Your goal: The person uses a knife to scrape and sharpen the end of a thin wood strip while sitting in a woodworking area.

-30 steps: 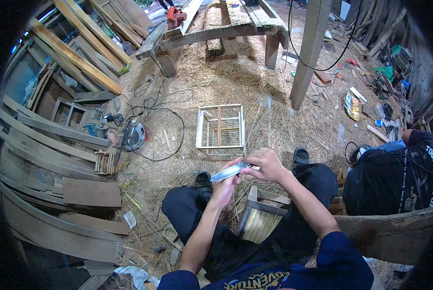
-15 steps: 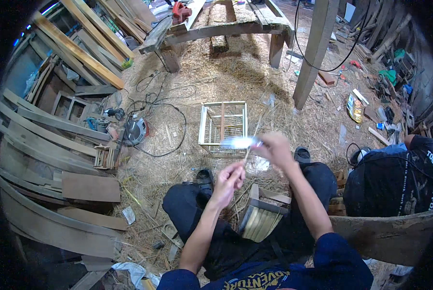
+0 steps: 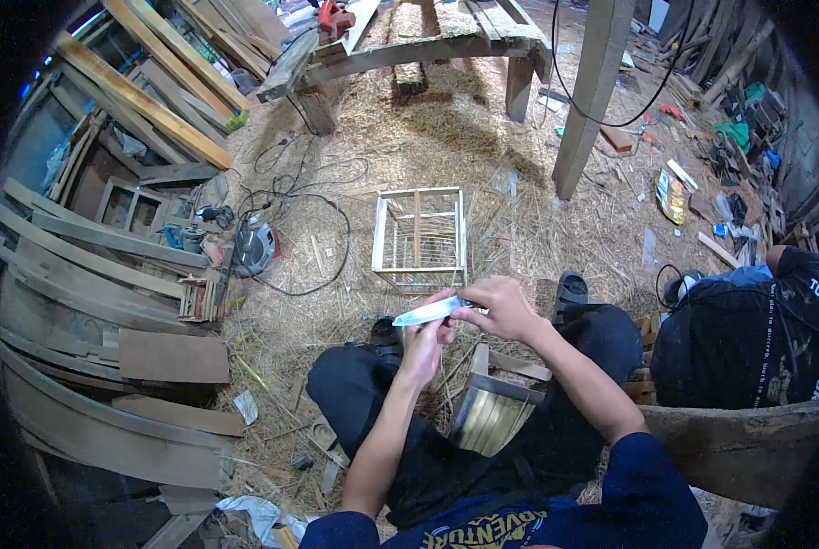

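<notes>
A knife [image 3: 423, 313] with a broad bright blade is in my right hand [image 3: 503, 309], its fingers closed round the handle. The blade points left and lies across the top of my left hand [image 3: 425, 343]. The fingers of my left hand are closed on a thin wooden strip, now mostly hidden behind the knife and both hands. Just beyond my hands a small wooden cage [image 3: 379, 233] with thin bars stands on the floor. Between my legs sits a wooden box [image 3: 501, 392] with pale slats [image 3: 487, 425] in it.
Shavings cover the floor [image 3: 464, 137]. Left are a circular saw [image 3: 258, 249], tangled cords [image 3: 345, 252] and leaning boards [image 3: 144, 105]. A workbench [image 3: 409, 57] stands ahead, with a post [image 3: 592, 101] to its right. Another person [image 3: 738, 339] sits at the right.
The knife has come nearer to me and left, from beyond my left hand to across it. Its blade, blurred before, shows sharply. My right hand has lowered toward my left.
</notes>
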`<state>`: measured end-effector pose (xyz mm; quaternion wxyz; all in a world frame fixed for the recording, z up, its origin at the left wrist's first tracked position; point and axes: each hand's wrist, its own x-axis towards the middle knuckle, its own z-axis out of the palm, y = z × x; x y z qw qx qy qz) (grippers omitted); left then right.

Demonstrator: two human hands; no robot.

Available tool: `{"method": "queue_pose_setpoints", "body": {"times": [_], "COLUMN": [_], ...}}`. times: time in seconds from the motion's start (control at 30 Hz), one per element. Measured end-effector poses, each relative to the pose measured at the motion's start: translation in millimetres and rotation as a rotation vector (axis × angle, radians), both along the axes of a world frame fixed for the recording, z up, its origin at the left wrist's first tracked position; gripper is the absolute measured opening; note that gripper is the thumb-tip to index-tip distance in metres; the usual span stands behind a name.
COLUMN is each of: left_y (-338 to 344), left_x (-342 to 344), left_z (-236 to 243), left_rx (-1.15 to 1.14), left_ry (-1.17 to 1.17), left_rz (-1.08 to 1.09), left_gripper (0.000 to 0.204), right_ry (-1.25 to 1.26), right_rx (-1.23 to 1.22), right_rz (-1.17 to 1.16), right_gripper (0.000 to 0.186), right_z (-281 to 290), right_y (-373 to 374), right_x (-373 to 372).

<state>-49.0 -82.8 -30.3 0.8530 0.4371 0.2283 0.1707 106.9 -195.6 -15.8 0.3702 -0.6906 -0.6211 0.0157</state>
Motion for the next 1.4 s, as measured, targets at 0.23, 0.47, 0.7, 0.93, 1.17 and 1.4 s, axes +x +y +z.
{"method": "queue_pose_setpoints", "body": {"times": [0.23,0.47,0.7,0.93,1.17,1.4], "left_y": [-7.2,-2.1,-0.4,-3.3,-0.5,-4.6], "left_x": [4.8,-5.2,-11.0,-19.0,-18.6,-13.0], "left_z": [8.7,13.7,12.8,8.6,4.9,8.2], "left_rx": [-0.019,-0.008,0.018,0.002,-0.020,-0.061], "left_ry": [-0.016,-0.034,-0.010,0.037,0.031,0.090], "left_rz": [0.039,-0.038,-0.030,-0.069,-0.107,-0.087], "left_gripper": [0.036,0.037,0.036,0.038,0.041,0.040], "right_ry": [0.011,-0.095,-0.161,-0.040,0.001,0.095], "right_rx": [0.101,0.112,0.136,0.145,0.098,-0.059], "right_rz": [-0.007,-0.049,-0.086,-0.492,-0.113,-0.194], "right_gripper": [0.033,0.036,0.034,0.032,0.028,0.027], "right_z": [-0.9,10.2,7.6,11.9,12.6,2.2], "right_y": [-3.6,-14.5,-12.4,-16.1,-5.7,-15.1], "right_x": [7.0,17.3,22.7,45.5,17.6,17.4]}}
